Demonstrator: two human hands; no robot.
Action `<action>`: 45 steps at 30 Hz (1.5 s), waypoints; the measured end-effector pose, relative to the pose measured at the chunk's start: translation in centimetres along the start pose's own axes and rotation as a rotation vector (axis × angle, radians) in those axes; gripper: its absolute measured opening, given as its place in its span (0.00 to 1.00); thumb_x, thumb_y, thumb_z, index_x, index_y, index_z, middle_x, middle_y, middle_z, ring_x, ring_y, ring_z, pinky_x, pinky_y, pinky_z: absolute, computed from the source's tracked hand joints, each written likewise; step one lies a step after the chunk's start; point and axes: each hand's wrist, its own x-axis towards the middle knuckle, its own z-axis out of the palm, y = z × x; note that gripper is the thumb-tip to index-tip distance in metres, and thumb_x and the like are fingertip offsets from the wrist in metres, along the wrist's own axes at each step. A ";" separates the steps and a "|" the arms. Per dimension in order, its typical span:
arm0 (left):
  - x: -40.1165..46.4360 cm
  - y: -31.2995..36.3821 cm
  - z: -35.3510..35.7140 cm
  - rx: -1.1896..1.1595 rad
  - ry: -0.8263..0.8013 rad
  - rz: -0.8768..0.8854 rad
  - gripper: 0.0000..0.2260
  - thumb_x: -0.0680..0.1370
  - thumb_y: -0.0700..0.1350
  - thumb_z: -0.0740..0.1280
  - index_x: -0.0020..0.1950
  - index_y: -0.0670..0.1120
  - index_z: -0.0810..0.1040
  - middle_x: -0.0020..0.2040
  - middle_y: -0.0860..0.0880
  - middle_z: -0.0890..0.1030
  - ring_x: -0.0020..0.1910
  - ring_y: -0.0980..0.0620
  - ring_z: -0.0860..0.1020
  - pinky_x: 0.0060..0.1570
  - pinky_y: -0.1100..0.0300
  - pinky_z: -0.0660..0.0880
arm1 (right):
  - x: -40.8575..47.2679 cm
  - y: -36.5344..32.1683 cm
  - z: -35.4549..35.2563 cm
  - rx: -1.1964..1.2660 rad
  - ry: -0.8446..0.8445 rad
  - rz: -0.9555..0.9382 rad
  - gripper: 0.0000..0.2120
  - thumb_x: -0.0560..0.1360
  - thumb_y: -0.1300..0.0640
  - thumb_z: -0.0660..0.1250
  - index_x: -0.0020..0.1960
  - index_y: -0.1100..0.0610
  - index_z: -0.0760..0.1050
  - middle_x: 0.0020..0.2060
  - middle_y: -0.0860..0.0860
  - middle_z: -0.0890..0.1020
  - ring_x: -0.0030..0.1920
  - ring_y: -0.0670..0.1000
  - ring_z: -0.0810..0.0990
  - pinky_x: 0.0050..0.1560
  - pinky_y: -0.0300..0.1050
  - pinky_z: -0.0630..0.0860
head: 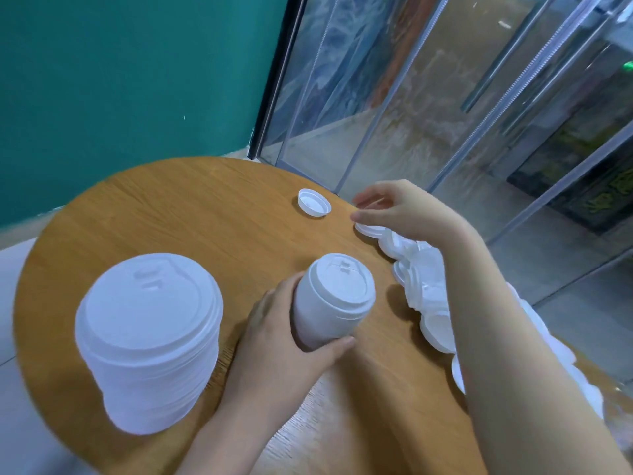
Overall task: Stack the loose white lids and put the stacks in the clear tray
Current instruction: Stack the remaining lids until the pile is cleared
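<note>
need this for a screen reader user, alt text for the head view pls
A person's left hand grips a small stack of white lids on a round wooden table while the right hand reaches to a loose lid pile. A taller stack stands left.

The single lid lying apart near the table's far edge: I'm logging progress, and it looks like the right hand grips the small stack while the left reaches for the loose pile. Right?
Hands are swapped. In the head view the left hand grips the small stack; the right hand reaches for the loose pile.
</note>
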 end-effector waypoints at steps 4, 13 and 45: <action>-0.3 -0.5 0.3 0.055 0.027 0.020 0.37 0.63 0.61 0.81 0.67 0.71 0.66 0.63 0.69 0.73 0.67 0.65 0.69 0.62 0.70 0.67 | 6.0 3.0 7.0 0.041 0.117 -0.048 0.18 0.79 0.53 0.72 0.68 0.55 0.78 0.63 0.48 0.82 0.64 0.49 0.79 0.62 0.43 0.72; -0.2 -0.9 0.2 0.049 0.020 0.014 0.38 0.60 0.66 0.80 0.66 0.70 0.67 0.62 0.71 0.72 0.65 0.65 0.71 0.63 0.63 0.72 | 11.7 5.8 12.9 0.152 0.303 -0.041 0.13 0.79 0.60 0.70 0.63 0.55 0.82 0.63 0.50 0.82 0.64 0.51 0.77 0.63 0.42 0.71; -1.3 0.4 -0.5 0.054 -0.044 -0.065 0.30 0.63 0.60 0.82 0.61 0.64 0.73 0.57 0.66 0.79 0.58 0.67 0.75 0.50 0.71 0.69 | -15.3 7.0 16.2 0.681 0.643 0.188 0.17 0.75 0.53 0.77 0.63 0.48 0.80 0.48 0.46 0.80 0.43 0.42 0.79 0.47 0.35 0.74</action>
